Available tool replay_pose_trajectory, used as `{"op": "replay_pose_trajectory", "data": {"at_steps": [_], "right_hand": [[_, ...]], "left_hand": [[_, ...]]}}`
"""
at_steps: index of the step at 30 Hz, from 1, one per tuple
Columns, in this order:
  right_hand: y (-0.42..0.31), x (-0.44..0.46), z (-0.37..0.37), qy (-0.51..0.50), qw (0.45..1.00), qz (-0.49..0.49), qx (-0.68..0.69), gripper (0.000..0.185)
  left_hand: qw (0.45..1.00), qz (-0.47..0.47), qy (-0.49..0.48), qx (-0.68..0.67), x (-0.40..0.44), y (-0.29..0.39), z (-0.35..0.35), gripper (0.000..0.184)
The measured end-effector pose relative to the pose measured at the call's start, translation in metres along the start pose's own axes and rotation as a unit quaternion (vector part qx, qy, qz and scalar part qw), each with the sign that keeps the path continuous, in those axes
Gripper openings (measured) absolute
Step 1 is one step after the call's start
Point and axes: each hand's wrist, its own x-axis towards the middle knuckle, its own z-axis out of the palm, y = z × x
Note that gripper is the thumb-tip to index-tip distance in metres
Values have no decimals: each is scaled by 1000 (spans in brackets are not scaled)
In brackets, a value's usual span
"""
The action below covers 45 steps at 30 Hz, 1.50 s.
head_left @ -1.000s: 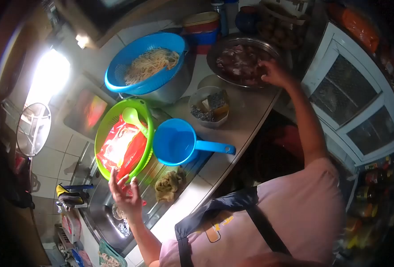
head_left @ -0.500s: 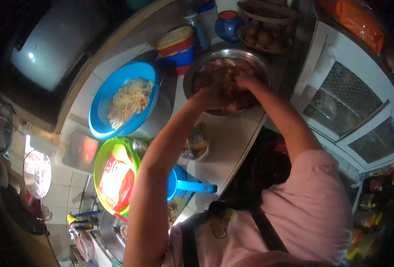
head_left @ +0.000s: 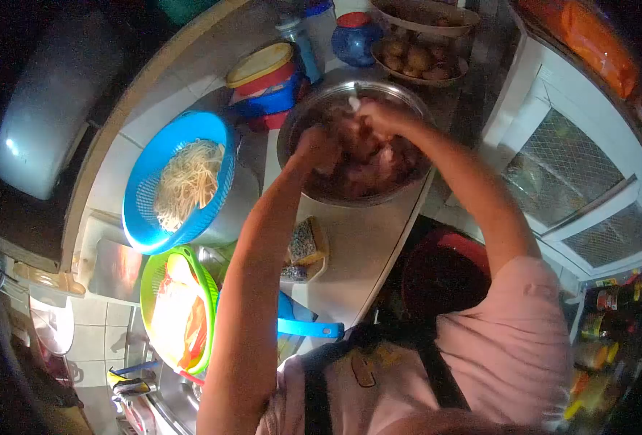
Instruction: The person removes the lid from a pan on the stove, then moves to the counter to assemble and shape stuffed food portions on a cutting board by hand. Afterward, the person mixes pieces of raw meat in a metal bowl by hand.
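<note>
A wide metal bowl (head_left: pixel 401 90) on the counter holds chunks of raw meat (head_left: pixel 382 163) in dark liquid. My left hand (head_left: pixel 319 148) is inside its left side, fingers curled down among the meat; what they grip is hidden. Toward the far rim, my right hand (head_left: pixel 379 118) is closed on a piece of meat, and a small whitish bit shows by its fingertips. Both hands are inside the bowl, a short gap apart.
Left of the bowl stand a blue colander (head_left: pixel 134 210) of noodles and a green basket (head_left: pixel 209 290) with a red-and-white package. Stacked containers (head_left: pixel 263 83), a blue jar (head_left: pixel 355 43) and a basket of potatoes (head_left: pixel 419 61) sit behind. A blue handle (head_left: pixel 310 328) juts out near my body.
My right hand has lifted toward the far rim, with a whitish bit now showing at its fingers. My left hand stays in the bowl's left side. The camera view has shifted slightly.
</note>
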Motion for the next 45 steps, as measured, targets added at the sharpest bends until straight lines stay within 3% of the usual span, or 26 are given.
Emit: {"op": "replay_pose_trajectory", "data": {"at_steps": [1, 3, 5, 7, 8, 10, 11, 12, 13, 14, 16, 20, 22, 24, 25, 26, 27, 28, 32, 34, 35, 37, 40, 43, 44, 45], "right_hand": [[1, 4, -3, -17, 992, 52, 114, 25], [8, 13, -10, -34, 968, 103, 226, 25], [23, 13, -14, 5, 997, 73, -5, 45], [21, 6, -14, 33, 999, 20, -3, 53], [19, 4, -7, -33, 997, 64, -5, 58], [41, 17, 26, -101, 989, 107, -8, 63], [77, 35, 66, -116, 978, 158, 65, 62], [96, 46, 88, -129, 959, 209, 139, 61], [93, 47, 91, -129, 959, 209, 140, 61], [87, 44, 93, -118, 950, 160, 242, 60], [70, 40, 83, -100, 930, 108, 336, 59], [-13, 13, 17, -53, 991, 117, 28, 36], [-17, 10, 11, -41, 991, 119, -53, 32], [-6, 6, 16, 68, 964, 147, 210, 30], [-4, 7, 8, 65, 964, 149, 209, 30], [-4, 9, -9, -18, 979, 78, 187, 32], [-6, 11, -21, -100, 982, 5, 163, 35], [-3, 4, -24, -120, 990, -73, 5, 38], [1, -33, -4, -158, 979, -127, -14, 39], [-17, -40, 10, -242, 957, -33, -160, 62], [5, -31, 36, -241, 957, -33, -159, 62], [67, -5, 110, -215, 962, -12, -166, 71], [33, -9, 61, -228, 961, -21, -156, 66], [37, -22, 51, -100, 994, 32, -33, 53], [45, -17, 57, -99, 994, 31, -36, 53], [59, -7, 74, -48, 996, 44, 57, 45]], "left_hand": [[987, 31, -150, 49, 0, -2, -11, 52], [995, -9, -96, 15, -13, 3, -22, 46], [998, -47, -44, -19, -12, 1, -14, 40], [977, 92, 93, -167, 20, -23, 25, 38], [977, 92, 92, -168, 47, -39, 62, 38], [910, 323, 218, -139, 97, -61, 129, 35], [911, 322, 218, -139, 59, -45, 93, 35], [849, 174, 84, -491, 26, -19, 53, 37], [645, -3, -62, -762, -14, 19, 18, 39], [644, -3, -62, -763, -3, 10, 30, 39], [787, 119, 88, -598, 39, -19, 63, 34], [878, 124, 89, -454, 52, -38, 63, 35], [934, 96, 193, -284, 45, -28, 50, 36], [935, 112, 147, -302, 22, -13, 26, 39], [935, 127, 102, -316, 11, -5, 14, 42], [934, 126, 102, -319, 5, -1, 9, 42], [980, 126, 24, -150, 1, 2, 5, 46], [991, 119, -56, 24, -8, 8, -4, 50], [979, 184, -74, 43, -56, 25, -9, 62], [917, 359, -56, 162, -38, 7, 29, 77], [917, 359, -57, 163, -30, 3, 42, 77], [950, 266, 69, 146, -14, 7, 71, 79], [950, 118, 262, 119, 14, 11, 100, 84], [969, 48, 243, -24, 35, 13, 119, 76], [968, 49, 247, -25, 4, 46, 52, 76], [998, -46, 28, -26, -39, 75, -16, 72]]}}
